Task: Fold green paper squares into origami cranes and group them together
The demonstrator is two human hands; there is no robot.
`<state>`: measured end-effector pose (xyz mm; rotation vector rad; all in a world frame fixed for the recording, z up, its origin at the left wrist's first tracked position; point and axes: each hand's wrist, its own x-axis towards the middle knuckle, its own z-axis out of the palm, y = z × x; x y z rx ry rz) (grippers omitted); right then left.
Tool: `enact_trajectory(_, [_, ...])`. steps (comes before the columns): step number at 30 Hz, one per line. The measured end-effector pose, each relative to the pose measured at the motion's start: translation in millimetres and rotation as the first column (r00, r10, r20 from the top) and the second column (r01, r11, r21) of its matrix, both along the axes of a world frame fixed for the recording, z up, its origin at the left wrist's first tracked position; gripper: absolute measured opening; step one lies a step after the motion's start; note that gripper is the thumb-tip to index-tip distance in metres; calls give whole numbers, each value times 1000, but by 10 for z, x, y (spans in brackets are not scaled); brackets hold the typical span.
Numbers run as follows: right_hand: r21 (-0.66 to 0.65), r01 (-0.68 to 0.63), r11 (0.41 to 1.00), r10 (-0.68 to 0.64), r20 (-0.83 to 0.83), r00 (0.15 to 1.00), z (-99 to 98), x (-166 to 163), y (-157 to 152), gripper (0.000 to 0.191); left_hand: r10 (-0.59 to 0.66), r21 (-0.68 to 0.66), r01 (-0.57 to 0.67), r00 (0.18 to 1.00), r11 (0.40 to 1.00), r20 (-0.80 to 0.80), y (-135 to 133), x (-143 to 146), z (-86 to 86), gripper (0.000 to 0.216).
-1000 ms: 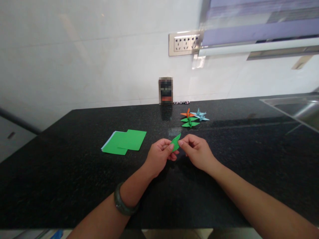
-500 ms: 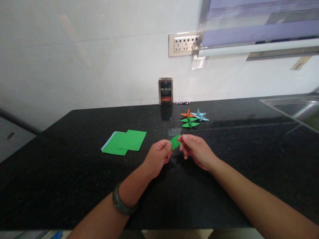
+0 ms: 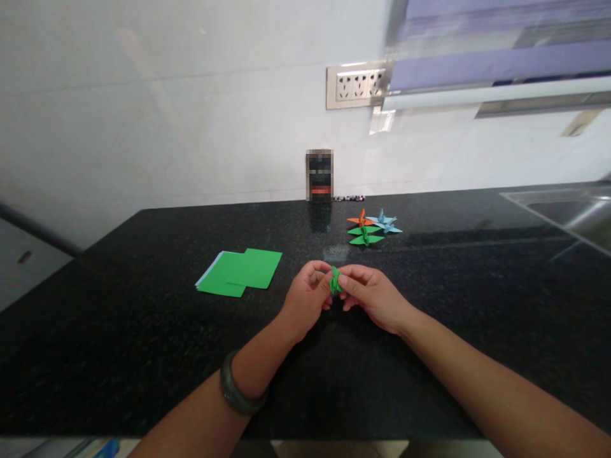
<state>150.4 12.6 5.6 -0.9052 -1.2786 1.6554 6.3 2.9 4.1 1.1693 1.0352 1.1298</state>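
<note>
Head view: both bare hands meet over the black speckled stone countertop (image 3: 143, 356), near the middle.
Left hand (image 3: 305, 302): pinching one side of the small folded green paper piece (image 3: 335, 280) between thumb and fingers; dark green rigid bangle (image 3: 242, 403) round the wrist.
Right hand (image 3: 377, 296): thumb and fingers gripping the other side of the same piece (exact fold hidden by fingertips).
Green piece: between the two hands, held clear of the finished group, narrow tip pointing up.
Sheets: flat square green papers (image 3: 261, 270) overlapping, left of the hands; a pale blue edge shows under the left one.
Folded group: winged paper figures beyond the hands, slightly right: one orange paper figure (image 3: 361, 220), two green paper figures (image 3: 366, 240), two light blue paper figures (image 3: 392, 227), wings close or overlapping.
Back edge: dark upright rectangular object (image 3: 319, 168) against the white wall (image 3: 214, 140) (pixelated, can't identify).
Right side: metal sink (image 3: 519, 199), well apart from the hands.
</note>
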Motion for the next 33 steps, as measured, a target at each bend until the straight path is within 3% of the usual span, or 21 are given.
enact_trajectory(5, [15, 98, 995, -98, -23, 995, -9, 5, 18, 33, -86, -67, 86, 996, 994, -1, -19, 13, 41, 37])
enact_trajectory(10, [6, 142, 990, -142, 41, 989, 12, 13, 27, 33, -100, -44, 96, 990, 994, -103, 4, -7, 13, 35])
enact_trajectory(14, [-77, 74, 994, -71, 34, 997, 40, 44, 30, 35, -83, 15, 89, 969, 996, -234, 18, -36, -23, 36])
enact_trajectory(18, [-221, -87, 971, 81, -34, 996, 85, 77, 15, 35, -68, 87, 105, 935, 991, -349, 3, -67, -25, 34])
enact_trajectory(21, [-254, -178, 951, 176, -32, 984, 102, 86, 3, 34, -19, 132, 77, 920, 988, -392, -1, -79, -25, 33])
enact_trajectory(29, [-153, -78, 985, 97, 118, 988, 89, 128, 45, 29, -169, -49, 162, 967, 985, -193, 18, -69, 41, 33])
enact_trajectory(33, [-110, -50, 993, 73, 215, 974, 105, 147, 58, 23, -177, -105, 166, 978, 981, -111, 28, -89, 62, 33])
